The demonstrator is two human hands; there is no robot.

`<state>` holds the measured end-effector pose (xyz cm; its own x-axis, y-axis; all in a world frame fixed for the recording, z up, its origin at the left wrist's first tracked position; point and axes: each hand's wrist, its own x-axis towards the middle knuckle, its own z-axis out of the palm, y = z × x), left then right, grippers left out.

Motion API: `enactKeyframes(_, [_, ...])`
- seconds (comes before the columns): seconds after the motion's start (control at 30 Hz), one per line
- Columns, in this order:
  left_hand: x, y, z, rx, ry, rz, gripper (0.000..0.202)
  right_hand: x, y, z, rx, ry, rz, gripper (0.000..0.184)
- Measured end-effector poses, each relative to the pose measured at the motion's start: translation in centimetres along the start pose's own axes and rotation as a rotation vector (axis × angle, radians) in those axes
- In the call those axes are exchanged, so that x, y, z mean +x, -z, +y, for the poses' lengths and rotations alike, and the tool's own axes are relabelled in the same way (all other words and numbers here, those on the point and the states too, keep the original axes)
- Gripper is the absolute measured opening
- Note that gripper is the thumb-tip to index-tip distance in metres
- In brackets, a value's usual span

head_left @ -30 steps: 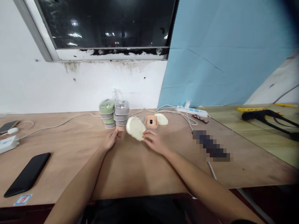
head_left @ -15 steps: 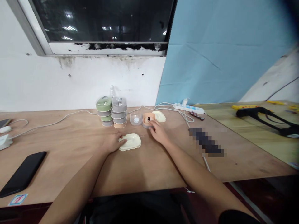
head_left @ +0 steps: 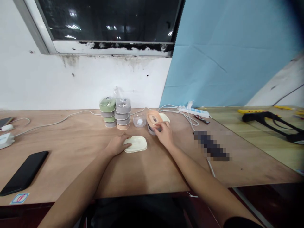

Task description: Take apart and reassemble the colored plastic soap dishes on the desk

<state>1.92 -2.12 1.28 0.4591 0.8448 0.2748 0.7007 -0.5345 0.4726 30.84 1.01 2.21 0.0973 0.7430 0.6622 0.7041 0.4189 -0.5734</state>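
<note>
My left hand [head_left: 118, 144] grips the left edge of a cream-coloured oval lid [head_left: 136, 144] lying on the table, thumb on top. My right hand [head_left: 164, 133] pinches the near edge of a peach-coloured inner tray [head_left: 152, 117] with a small dark opening in it. The tray is raised and tilted over a greyish container [head_left: 151, 130], whose inside is mostly hidden. Just left of that container lies a clear lid [head_left: 140, 121] with a white round centre. Another cream piece [head_left: 165, 118] shows partly behind the tray and my right hand.
Two stacks of small lidded boxes, one green and grey [head_left: 107, 105], one mostly grey [head_left: 123, 106], stand near the wall. A phone [head_left: 25, 171] lies at the left. A white power strip [head_left: 193, 110], cables and a dark blurred-out object [head_left: 211, 145] are at the right.
My right hand has lifted the peach tray from its seat in the container and tilted it. My left hand stays on the cream lid. The view has shifted slightly.
</note>
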Motion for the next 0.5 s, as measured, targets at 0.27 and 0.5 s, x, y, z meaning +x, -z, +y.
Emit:
enactKeyframes(0.27, [0.0, 1.1, 0.5, -0.047, 0.028, 0.292, 0.072, -2.3, -0.4, -3.3, 0.428, 0.024, -0.360, 0.041])
enactKeyframes(0.5, [-0.7, 2.4, 2.4, -0.063, 0.071, 0.258, 0.058, -2.8, -1.4, -3.5, 0.480, -0.099, -0.441, 0.038])
